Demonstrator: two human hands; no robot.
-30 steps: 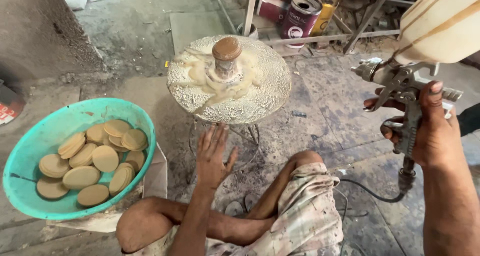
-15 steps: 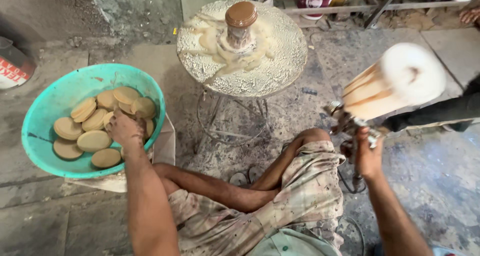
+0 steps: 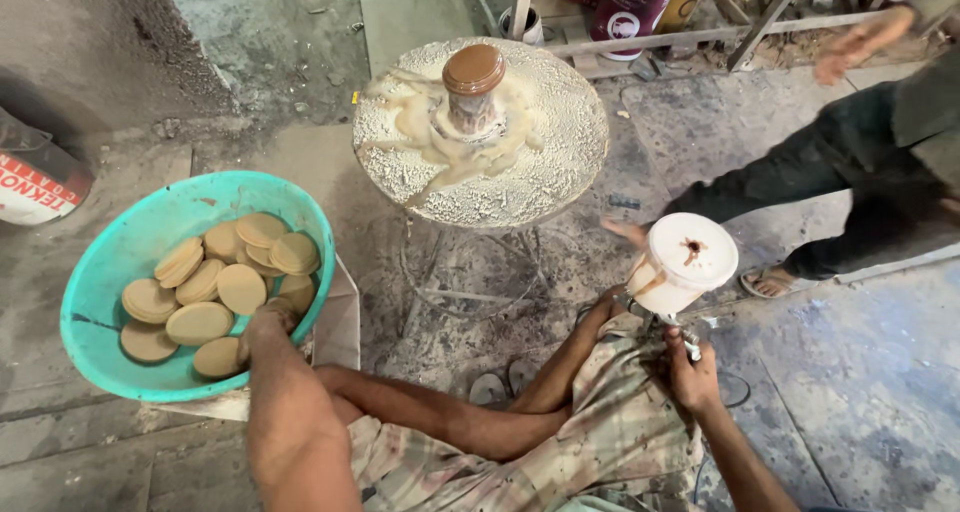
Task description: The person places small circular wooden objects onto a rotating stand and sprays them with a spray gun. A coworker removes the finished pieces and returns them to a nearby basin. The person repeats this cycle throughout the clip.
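Observation:
A turquoise basin [image 3: 110, 262] at my left holds several flat, round tan discs [image 3: 240, 287]. My left hand [image 3: 270, 320] reaches into its near side, fingers down on the discs; whether it grips one is hidden. My right hand [image 3: 690, 377] is closed around the handle of a spray gun [image 3: 672, 324] with a white cup [image 3: 685, 260] on top, held over my right knee. In front of me stands a round wire-legged stand [image 3: 540, 162] crusted with pale paint. A brown-topped cylindrical piece [image 3: 472, 84] sits on its middle.
Another person in dark trousers stands at the right, one sandalled foot [image 3: 770, 284] near my spray gun and a hand [image 3: 860, 42] raised. Paint cans [image 3: 630, 2] and wooden slats lie behind the stand. A red and white container [image 3: 35, 187] sits at the far left.
My left hand went from the stand's front into the basin and stays on the discs. My right hand lowered the spray gun to my knee. Another person came into view at right.

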